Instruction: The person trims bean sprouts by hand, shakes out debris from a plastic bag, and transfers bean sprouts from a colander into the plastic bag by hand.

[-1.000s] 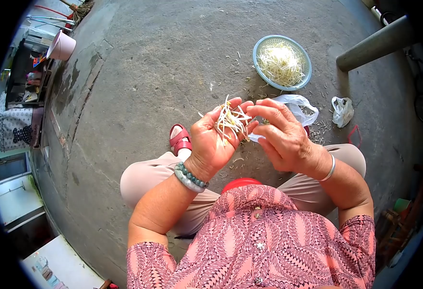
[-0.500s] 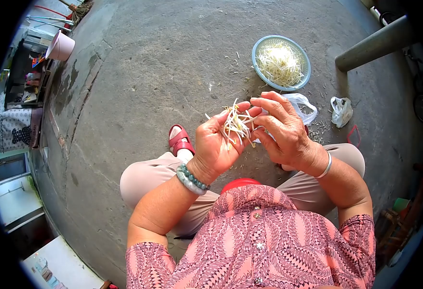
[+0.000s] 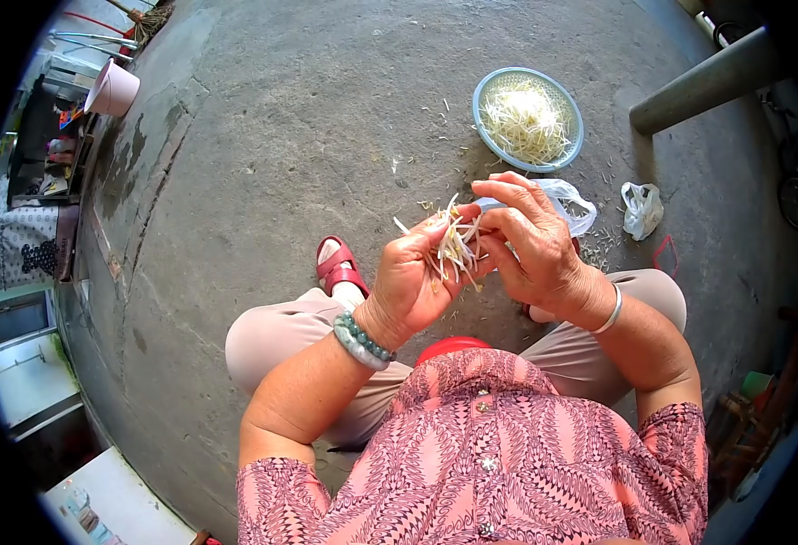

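A small heap of white bean sprouts (image 3: 456,250) lies in my left hand (image 3: 406,283), its palm turned up and its fingers cupped round them. Close beside it, my right hand (image 3: 542,252) has thumb and forefinger pinched at the sprouts' right edge; the tips are partly hidden. Beyond the hands, a blue round basket (image 3: 581,136) on the floor holds a pile of bean sprouts (image 3: 526,118). A translucent plastic bag (image 3: 573,205) lies partly behind my right hand.
Sprout bits (image 3: 603,247) litter the concrete floor (image 3: 281,154). A knotted plastic bag (image 3: 641,211) sits to the right, near a grey post (image 3: 699,86). At the far left stand a pink bucket (image 3: 113,89) and shelves. My sandalled foot (image 3: 338,265) is below the hands.
My left hand has turned slightly inward and shifted a little right, moving the sprouts closer to my right fingers. The right hand stays almost in place, its fingers slightly changed.
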`<state>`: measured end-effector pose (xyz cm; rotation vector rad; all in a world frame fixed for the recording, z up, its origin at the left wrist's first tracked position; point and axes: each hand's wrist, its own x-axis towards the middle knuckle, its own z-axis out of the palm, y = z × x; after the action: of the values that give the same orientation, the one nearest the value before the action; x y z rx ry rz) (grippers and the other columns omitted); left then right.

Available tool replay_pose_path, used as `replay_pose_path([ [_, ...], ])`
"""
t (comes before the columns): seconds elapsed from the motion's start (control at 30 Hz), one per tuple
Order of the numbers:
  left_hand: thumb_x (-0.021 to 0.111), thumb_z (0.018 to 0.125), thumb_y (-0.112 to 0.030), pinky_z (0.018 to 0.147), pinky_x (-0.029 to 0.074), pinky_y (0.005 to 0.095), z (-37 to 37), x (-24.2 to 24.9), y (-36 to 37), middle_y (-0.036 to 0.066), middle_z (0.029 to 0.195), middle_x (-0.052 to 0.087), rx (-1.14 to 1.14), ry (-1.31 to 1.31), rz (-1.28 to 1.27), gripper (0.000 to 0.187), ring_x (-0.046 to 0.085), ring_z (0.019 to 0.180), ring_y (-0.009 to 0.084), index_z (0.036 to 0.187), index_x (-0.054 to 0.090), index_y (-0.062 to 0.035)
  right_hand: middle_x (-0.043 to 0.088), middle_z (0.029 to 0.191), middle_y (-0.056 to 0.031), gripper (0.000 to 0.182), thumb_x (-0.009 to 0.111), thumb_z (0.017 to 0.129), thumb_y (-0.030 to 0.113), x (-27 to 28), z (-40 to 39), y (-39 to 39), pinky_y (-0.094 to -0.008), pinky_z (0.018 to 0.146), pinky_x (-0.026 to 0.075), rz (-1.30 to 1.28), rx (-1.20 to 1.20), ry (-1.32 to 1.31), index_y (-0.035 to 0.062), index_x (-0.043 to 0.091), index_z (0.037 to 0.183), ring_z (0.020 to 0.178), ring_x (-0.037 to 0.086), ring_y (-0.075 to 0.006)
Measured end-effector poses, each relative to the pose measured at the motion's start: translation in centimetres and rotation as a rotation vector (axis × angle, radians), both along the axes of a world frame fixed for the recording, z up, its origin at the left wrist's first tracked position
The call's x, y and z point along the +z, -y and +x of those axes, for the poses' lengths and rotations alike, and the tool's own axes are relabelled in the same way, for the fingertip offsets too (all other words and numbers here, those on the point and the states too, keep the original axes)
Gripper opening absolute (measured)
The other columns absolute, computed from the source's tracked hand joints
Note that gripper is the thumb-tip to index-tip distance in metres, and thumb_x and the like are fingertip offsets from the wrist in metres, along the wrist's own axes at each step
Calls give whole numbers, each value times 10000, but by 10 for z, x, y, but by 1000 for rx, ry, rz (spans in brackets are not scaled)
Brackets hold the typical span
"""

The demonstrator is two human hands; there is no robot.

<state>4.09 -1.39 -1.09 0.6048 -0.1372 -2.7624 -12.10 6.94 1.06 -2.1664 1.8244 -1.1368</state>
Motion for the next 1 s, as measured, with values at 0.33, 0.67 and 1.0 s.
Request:
replay_pose_path([
  [0.33,340,987,-201,1007,438,489,1,-1,1,193,1213,568,-38,-73,28,385,555,1151,311,1271,453,34,616,1046,-192,99,622,747,-10,3,-2,2,-418,867,477,-38,11,145,-12,593,841,971,604,-353],
  [0.67,345,966,-161,960,469,502,-18,-35,18,209,1120,596,98,280,-81,303,568,1112,358,1140,500,32,670,910,-131,180,613,873,131,46,-106,2,-293,719,513,443,-118,231,-40,607,930,794,636,-154],
  [1.0,419,951,-278,912,464,510,-217,-82,46,226,1180,515,-215,450,-436,426,531,1125,354,1268,364,0,638,1122,-160,683,691,765,526,-118,-195,-100,-367,857,496,805,-344,583,9,581,1197,980,614,-257],
])
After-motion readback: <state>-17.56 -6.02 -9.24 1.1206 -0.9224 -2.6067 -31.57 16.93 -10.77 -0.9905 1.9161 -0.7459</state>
